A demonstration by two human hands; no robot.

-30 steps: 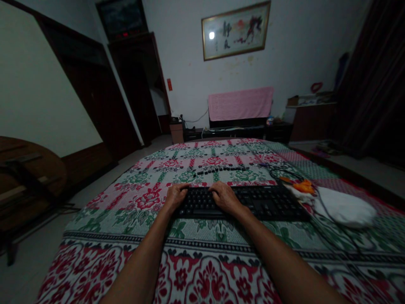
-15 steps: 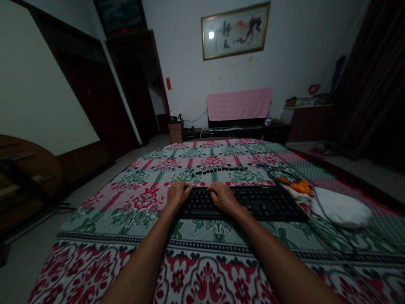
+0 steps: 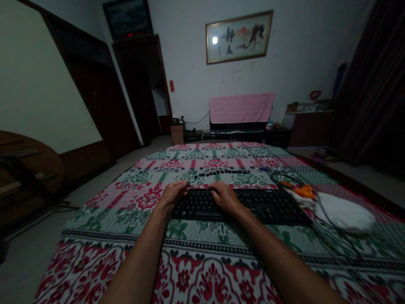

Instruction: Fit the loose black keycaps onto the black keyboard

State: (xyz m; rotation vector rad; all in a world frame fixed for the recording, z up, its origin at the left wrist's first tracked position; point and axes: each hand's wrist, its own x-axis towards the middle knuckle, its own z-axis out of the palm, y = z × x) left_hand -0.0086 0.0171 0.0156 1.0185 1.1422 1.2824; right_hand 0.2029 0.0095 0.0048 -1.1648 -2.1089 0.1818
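Note:
A black computer keyboard (image 3: 265,207) lies on the patterned cloth in front of me. My left hand (image 3: 175,193) is at its upper left corner, thumb and fingers pinched together around a small dark piece that looks like a keycap (image 3: 188,184). Over the middle of the keyboard, my right hand (image 3: 225,197) grips the far edge with bent fingers; its fingertips are partly hidden. Beyond the keyboard, several loose black keycaps (image 3: 221,172) form a rough row, with a single one (image 3: 195,177) nearer my left hand.
A white bundle (image 3: 344,213), an orange item (image 3: 305,191) and looped black cables (image 3: 284,175) lie right of the keyboard. The floral cloth (image 3: 145,198) covers the table. A round wooden tabletop (image 3: 34,169) leans at the left. A pink towel (image 3: 242,108) hangs at the far wall.
My left hand has moved slightly left and up off the keys, its fingers now pinched at the corner. The right hand stays on the keyboard. The view has tilted a little.

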